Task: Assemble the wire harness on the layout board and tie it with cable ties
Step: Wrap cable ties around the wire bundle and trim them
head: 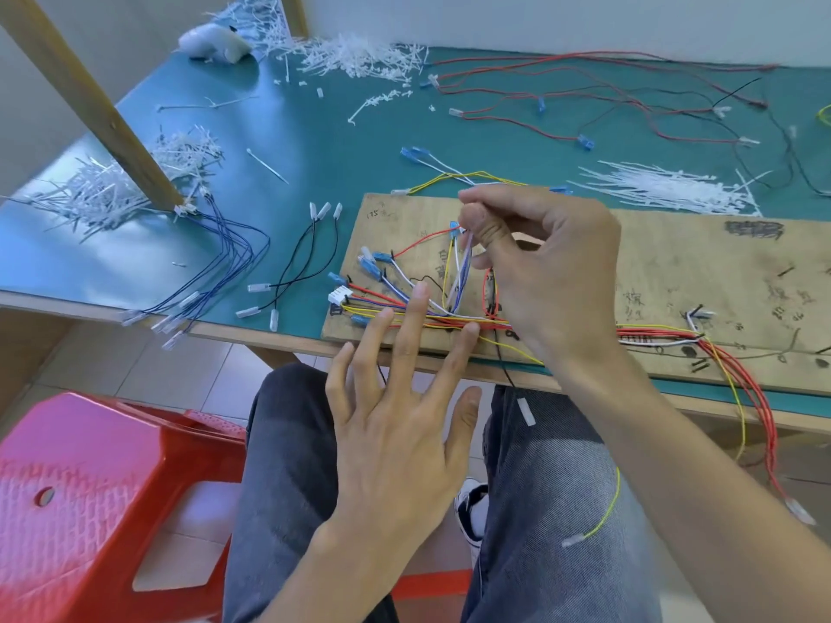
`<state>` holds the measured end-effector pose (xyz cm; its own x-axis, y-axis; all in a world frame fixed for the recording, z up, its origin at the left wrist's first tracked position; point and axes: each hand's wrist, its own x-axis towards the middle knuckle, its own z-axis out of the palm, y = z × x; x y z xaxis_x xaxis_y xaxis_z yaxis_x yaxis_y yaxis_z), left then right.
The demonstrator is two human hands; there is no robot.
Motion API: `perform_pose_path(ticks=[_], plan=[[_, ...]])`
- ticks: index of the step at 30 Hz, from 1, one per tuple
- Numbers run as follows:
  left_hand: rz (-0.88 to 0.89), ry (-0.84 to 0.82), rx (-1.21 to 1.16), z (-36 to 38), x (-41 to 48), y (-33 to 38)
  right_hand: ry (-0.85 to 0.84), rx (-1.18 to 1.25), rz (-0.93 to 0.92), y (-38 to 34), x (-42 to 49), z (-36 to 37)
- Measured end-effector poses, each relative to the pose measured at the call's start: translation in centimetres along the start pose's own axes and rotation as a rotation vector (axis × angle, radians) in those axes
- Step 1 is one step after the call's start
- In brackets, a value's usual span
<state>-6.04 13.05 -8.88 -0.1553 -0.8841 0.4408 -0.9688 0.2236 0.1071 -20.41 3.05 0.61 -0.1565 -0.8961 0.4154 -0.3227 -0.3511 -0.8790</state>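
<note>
Left hand (404, 424) flat, fingers spread, tips pressing wire bundle (449, 319) at front edge of layout board (652, 272); right hand (539, 263) over board, thumb and forefinger pinching white/purple wires (463, 263) near blue terminal (454, 229). Step looks like routing, no ties on yet. Next likely: seat wires on pegs, then fetch from cable ties (665, 188) behind board
</note>
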Motion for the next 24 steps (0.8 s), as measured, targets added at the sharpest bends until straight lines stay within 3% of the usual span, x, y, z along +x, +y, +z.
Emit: perform_pose_path(ticks=[6, 13, 18, 24], plan=[[-0.028, -0.022, 0.019, -0.1, -0.1, 0.4, 0.045, -0.104, -0.106, 1.8, -0.5, 0.4], [-0.036, -0.047, 0.002, -0.3, -0.1, 0.4, -0.023, -0.117, -0.088, 2.7, -1.1, 1.1], [-0.042, -0.046, -0.006, -0.2, -0.1, 0.4, 0.025, -0.061, -0.071, 2.7, -0.9, 0.9], [-0.043, -0.04, -0.023, -0.1, -0.2, 0.4, -0.117, -0.104, -0.052, 2.7, -1.7, 1.3]])
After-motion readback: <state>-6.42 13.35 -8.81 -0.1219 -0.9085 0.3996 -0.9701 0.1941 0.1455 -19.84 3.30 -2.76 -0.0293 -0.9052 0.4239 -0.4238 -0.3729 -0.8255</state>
